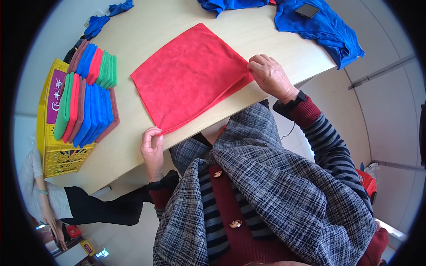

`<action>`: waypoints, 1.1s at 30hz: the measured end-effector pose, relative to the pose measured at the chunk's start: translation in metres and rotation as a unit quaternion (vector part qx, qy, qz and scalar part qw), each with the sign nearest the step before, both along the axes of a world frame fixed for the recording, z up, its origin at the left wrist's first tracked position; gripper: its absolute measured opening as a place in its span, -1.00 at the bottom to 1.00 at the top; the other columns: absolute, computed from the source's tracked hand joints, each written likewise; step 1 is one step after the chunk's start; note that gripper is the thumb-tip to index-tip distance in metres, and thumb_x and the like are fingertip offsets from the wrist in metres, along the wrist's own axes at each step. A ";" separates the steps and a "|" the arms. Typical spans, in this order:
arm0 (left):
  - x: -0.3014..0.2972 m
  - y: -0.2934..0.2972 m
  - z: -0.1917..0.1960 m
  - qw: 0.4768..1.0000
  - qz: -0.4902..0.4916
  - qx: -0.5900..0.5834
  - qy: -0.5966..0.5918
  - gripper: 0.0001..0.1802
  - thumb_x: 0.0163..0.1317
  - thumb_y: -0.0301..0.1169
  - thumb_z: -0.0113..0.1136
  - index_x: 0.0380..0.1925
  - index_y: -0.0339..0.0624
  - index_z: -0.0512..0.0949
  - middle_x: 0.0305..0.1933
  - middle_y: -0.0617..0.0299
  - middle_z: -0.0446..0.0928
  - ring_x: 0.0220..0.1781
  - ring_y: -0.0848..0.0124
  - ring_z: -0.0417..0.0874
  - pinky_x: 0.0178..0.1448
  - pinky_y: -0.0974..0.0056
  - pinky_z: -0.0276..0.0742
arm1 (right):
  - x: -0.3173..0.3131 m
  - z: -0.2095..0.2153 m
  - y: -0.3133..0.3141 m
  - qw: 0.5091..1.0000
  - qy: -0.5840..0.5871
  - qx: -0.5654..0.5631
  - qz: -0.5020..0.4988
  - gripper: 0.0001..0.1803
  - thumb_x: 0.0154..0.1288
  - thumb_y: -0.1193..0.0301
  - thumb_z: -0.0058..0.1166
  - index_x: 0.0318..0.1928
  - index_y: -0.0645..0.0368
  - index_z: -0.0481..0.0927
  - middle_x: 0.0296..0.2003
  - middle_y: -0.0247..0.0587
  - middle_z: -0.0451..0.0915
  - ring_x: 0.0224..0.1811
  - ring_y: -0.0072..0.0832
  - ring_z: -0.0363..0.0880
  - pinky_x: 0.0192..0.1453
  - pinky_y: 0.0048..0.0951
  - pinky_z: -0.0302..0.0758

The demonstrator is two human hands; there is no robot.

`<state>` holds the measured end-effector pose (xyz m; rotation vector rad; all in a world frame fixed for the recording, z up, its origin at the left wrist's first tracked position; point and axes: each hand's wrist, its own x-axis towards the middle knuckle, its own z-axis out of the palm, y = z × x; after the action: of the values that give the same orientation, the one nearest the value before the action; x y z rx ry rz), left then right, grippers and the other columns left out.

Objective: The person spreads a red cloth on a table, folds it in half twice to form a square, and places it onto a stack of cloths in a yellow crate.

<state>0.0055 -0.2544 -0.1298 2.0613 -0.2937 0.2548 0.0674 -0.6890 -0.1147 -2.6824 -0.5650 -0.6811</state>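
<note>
A red cloth (191, 73) lies spread on the pale table, its near edge lifted a little off the tabletop. My left hand (152, 146) pinches its near left corner at the table's front edge. At the near right corner, my right hand (270, 76) grips the cloth between thumb and curled fingers. Between the two hands the near edge runs slantwise, with a narrow fold showing beside the right hand. A dark band sits on my right wrist.
Left stands a yellow plastic crate (66, 162) with folded cloths (95, 111) in green, red, brown and blue. Crumpled blue cloths (319, 33) lie at the far right, a dark phone (307, 10) on top. More blue cloth (96, 26) is far left. Another person (44, 190) is beyond the crate.
</note>
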 end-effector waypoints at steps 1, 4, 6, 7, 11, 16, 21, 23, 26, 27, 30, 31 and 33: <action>0.000 0.001 0.000 1.000 0.000 -0.003 0.000 -0.88 0.32 -0.66 0.13 -0.19 -0.28 0.53 -0.03 0.19 0.56 0.10 0.40 0.54 0.32 0.30 0.39 | -0.004 0.002 0.000 1.000 0.003 -0.013 0.014 -0.93 0.27 0.55 0.16 -0.23 0.19 0.62 -0.17 -0.16 0.61 -0.06 -0.23 0.59 0.09 -0.28 0.59; -0.002 0.003 0.002 1.000 0.002 -0.010 0.003 -0.88 0.31 -0.67 0.13 -0.19 -0.28 0.53 -0.03 0.18 0.56 0.10 0.39 0.54 0.33 0.30 0.39 | -0.015 0.005 0.000 0.998 0.010 -0.039 0.041 -0.93 0.28 0.55 0.15 -0.22 0.19 0.61 -0.18 -0.16 0.61 -0.07 -0.23 0.59 0.10 -0.27 0.59; -0.003 0.005 0.002 1.000 0.005 -0.013 0.006 -0.87 0.31 -0.67 0.12 -0.19 -0.29 0.53 -0.03 0.18 0.56 0.10 0.38 0.54 0.33 0.29 0.38 | -0.020 -0.003 -0.002 0.998 0.032 -0.040 0.047 -0.91 0.28 0.54 0.16 -0.20 0.19 0.60 -0.16 -0.17 0.60 -0.07 -0.24 0.58 0.11 -0.26 0.58; -0.004 0.005 0.001 1.000 0.006 -0.014 0.007 -0.87 0.31 -0.67 0.12 -0.19 -0.29 0.53 -0.03 0.18 0.56 0.10 0.38 0.54 0.33 0.29 0.38 | -0.023 -0.005 -0.003 0.997 0.043 -0.039 0.049 -0.90 0.28 0.54 0.16 -0.19 0.19 0.60 -0.15 -0.17 0.60 -0.07 -0.24 0.58 0.11 -0.26 0.58; -0.005 0.007 0.001 1.000 0.008 -0.006 0.002 -0.87 0.30 -0.67 0.12 -0.18 -0.30 0.52 -0.03 0.16 0.56 0.10 0.38 0.54 0.34 0.28 0.38 | -0.029 0.000 -0.002 0.995 0.070 -0.034 0.057 -0.87 0.27 0.51 0.18 -0.16 0.20 0.60 -0.11 -0.16 0.59 -0.03 -0.24 0.57 0.12 -0.26 0.57; -0.009 0.007 -0.002 0.999 0.032 -0.034 0.021 -0.86 0.32 -0.66 0.10 -0.15 -0.30 0.52 -0.03 0.20 0.56 0.09 0.42 0.53 0.33 0.31 0.37 | -0.036 0.001 -0.001 0.995 0.076 -0.040 0.060 -0.82 0.27 0.43 0.21 -0.14 0.20 0.61 -0.09 -0.14 0.58 0.00 -0.24 0.56 0.16 -0.26 0.55; -0.009 0.005 -0.001 0.994 0.062 -0.080 0.041 -0.87 0.35 -0.65 0.12 -0.14 -0.29 0.51 -0.07 0.25 0.54 0.04 0.48 0.52 0.26 0.36 0.39 | -0.042 0.006 0.005 0.993 0.088 -0.075 0.037 -0.72 0.27 0.32 0.24 -0.10 0.22 0.61 -0.09 -0.13 0.57 0.02 -0.22 0.55 0.23 -0.24 0.49; -0.008 0.004 0.001 0.992 0.072 -0.094 0.047 -0.88 0.35 -0.64 0.13 -0.15 -0.28 0.50 -0.09 0.27 0.53 0.02 0.50 0.51 0.23 0.37 0.40 | -0.042 0.006 0.009 0.991 0.093 -0.091 0.026 -0.68 0.27 0.27 0.25 -0.08 0.22 0.60 -0.09 -0.12 0.57 0.02 -0.23 0.55 0.25 -0.23 0.47; -0.001 0.001 0.008 0.987 0.065 -0.135 0.050 -0.86 0.38 -0.63 0.08 -0.10 -0.27 0.49 -0.10 0.29 0.52 -0.01 0.56 0.50 0.18 0.43 0.38 | -0.045 0.011 0.016 0.989 0.100 -0.106 0.010 -0.66 0.26 0.26 0.27 -0.07 0.22 0.59 -0.11 -0.11 0.57 0.00 -0.23 0.55 0.25 -0.24 0.46; 0.000 0.001 0.010 0.987 0.067 -0.135 0.050 -0.86 0.38 -0.63 0.08 -0.10 -0.27 0.49 -0.10 0.29 0.52 -0.01 0.56 0.50 0.18 0.43 0.38 | -0.046 0.012 0.018 0.988 0.103 -0.114 0.000 -0.65 0.25 0.25 0.27 -0.07 0.22 0.59 -0.12 -0.11 0.57 -0.01 -0.24 0.55 0.25 -0.24 0.45; 0.005 0.002 0.016 0.985 0.061 -0.156 0.044 -0.88 0.39 -0.62 0.08 -0.11 -0.26 0.48 -0.11 0.30 0.51 -0.03 0.57 0.49 0.16 0.44 0.38 | -0.045 0.013 0.024 0.986 0.105 -0.127 -0.008 -0.67 0.24 0.27 0.27 -0.09 0.21 0.58 -0.14 -0.12 0.56 -0.04 -0.24 0.55 0.24 -0.25 0.44; 0.006 0.003 0.017 0.985 0.063 -0.155 0.043 -0.88 0.39 -0.62 0.08 -0.11 -0.26 0.48 -0.11 0.30 0.51 -0.03 0.57 0.49 0.16 0.44 0.38 | -0.044 0.012 0.025 0.985 0.106 -0.134 -0.012 -0.68 0.24 0.27 0.27 -0.09 0.20 0.58 -0.15 -0.12 0.56 -0.05 -0.25 0.55 0.24 -0.26 0.43; 0.007 0.005 0.017 0.985 0.063 -0.155 0.037 -0.86 0.39 -0.62 0.08 -0.09 -0.27 0.49 -0.09 0.29 0.52 -0.02 0.57 0.49 0.16 0.45 0.38 | -0.040 0.007 0.025 0.985 0.090 -0.145 -0.011 -0.70 0.24 0.30 0.25 -0.10 0.20 0.58 -0.15 -0.13 0.56 -0.06 -0.24 0.55 0.24 -0.25 0.43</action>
<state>0.0128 -0.2499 -0.1127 1.7780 -0.0713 0.2817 0.0271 -0.6644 -0.1073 -2.9829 -0.6304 -0.3794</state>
